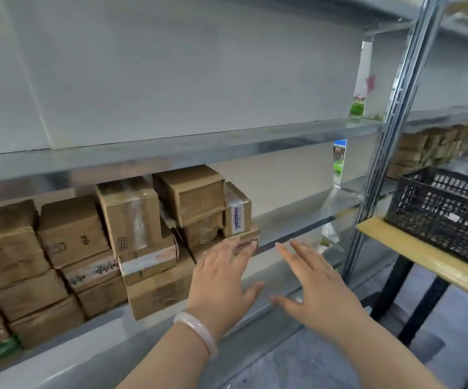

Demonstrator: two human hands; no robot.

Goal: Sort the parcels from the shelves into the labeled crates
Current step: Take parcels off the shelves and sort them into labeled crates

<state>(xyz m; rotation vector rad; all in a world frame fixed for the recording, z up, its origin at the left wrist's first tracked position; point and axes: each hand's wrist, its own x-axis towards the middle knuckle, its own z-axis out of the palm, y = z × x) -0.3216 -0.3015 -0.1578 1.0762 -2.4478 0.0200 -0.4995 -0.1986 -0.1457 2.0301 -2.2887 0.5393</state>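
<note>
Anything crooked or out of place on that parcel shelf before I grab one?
Yes. The parcels near the left hand are stacked unevenly, several tilted, and the bottom box overhangs the shelf edge.

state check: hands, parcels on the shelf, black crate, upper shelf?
left hand: open, empty, fingers spread, fingertips at the flat box at the right end of the stack
right hand: open, empty, in front of the bare shelf stretch
parcels: stacked on the shelf, taped shut
black crate: on the wooden table, contents not visible
upper shelf: no parcels visible
</note>
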